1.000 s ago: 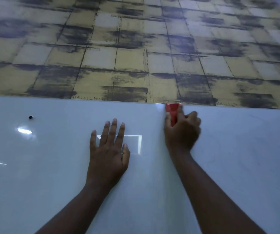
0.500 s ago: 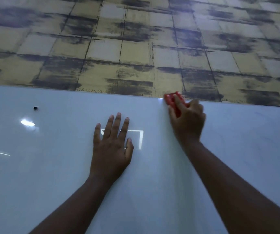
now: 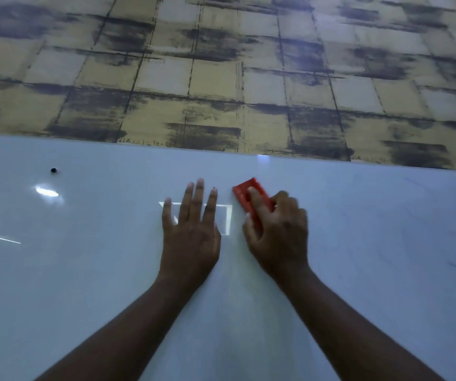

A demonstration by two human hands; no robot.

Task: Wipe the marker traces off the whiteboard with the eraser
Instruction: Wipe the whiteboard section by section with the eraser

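Gripping the red eraser [image 3: 250,200], right hand [image 3: 279,235] apparently presses whiteboard [image 3: 83,270].

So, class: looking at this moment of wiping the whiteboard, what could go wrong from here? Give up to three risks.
1. The right hand wipes the eraser near the middle of the whiteboard, while faint marker traces lie far to the right and could be missed.
2. The left hand presses flat on the glossy board, so it may leave smudges.
3. Glare patches could hide leftover marks.
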